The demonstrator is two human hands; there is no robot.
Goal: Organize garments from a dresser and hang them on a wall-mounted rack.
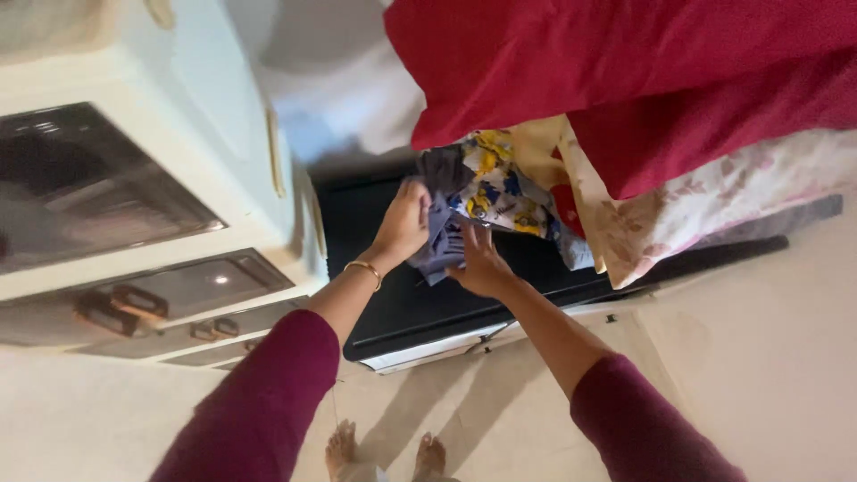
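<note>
At far left stands a cream cabinet (178, 116) with glass panels. Your left hand (403, 221), a gold bangle (364, 270) at its wrist, pinches a fold of the grey-blue garment (439, 243). Your right hand (480, 261) lies just beside it, fingers spread flat on the same cloth, over the black surface (402, 303). A red blanket (625, 62) is heaped further right.

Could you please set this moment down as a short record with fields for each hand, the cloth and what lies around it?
left hand: left hand, gold bangle at the wrist, grips the grey-blue garment
right hand: right hand rests flat on the same garment
cloth nearby: printed yellow-and-blue cloth; red blanket; floral sheet
surface: dark bed edge
furniture: cream cabinet beside it
floor: bare feet
</note>
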